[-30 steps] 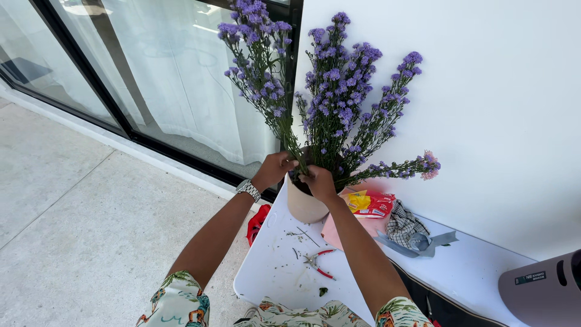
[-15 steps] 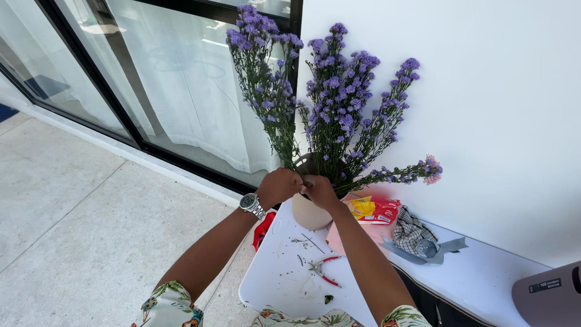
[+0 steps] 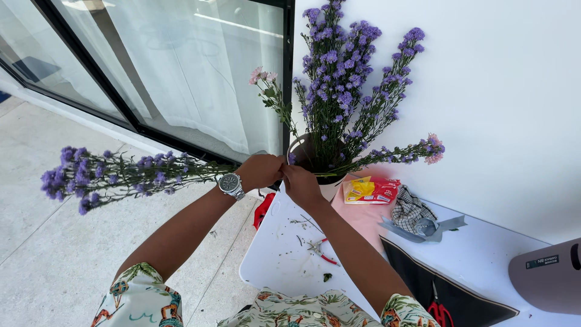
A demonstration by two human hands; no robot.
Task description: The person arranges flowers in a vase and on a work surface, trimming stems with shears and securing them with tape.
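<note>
Purple stem bunch: loose spray of small purple flowers [image 3: 115, 175], lying near-horizontal, heads out to the left over the pale paved floor [image 3: 54, 254], cut ends meeting the hands at the near left rim of the vase.
Left hand: left hand [image 3: 261, 170] closed around the stem ends, fingers curled tight; metal wristwatch [image 3: 230, 183] on the wrist.
Right hand: right hand [image 3: 301, 183] just beside the left, touching it; fingers pinched on the same stem ends, though the exact grip is hidden behind the knuckles.
Vase: round pale vase [image 3: 330, 184] with a dark mouth, at the far left corner of the white table [image 3: 272, 266], already packed with upright purple stems [image 3: 345, 85].
Other blooms: one pink-flowered sprig [image 3: 264, 79] leaning left, another pink head [image 3: 433, 148] low on the right.
Doing it well (judgement): support the long bunch near its base so the thin stems do not kink; keep heads off the floor; feed the ends in at an open gap, not through the standing stems.
Textures: stems thin, wiry, green; flower heads fine and feathery; table smooth and hard, littered with green trimmings.
Table items: red-handled snips [image 3: 319, 249] near the right forearm; red and yellow packet [image 3: 370, 189] beside the vase; checked cloth [image 3: 413, 212] further right.
Backdrop: plain white wall [image 3: 502, 91] right; dark-framed glass door [image 3: 181, 79] with white curtain, far left.
</note>
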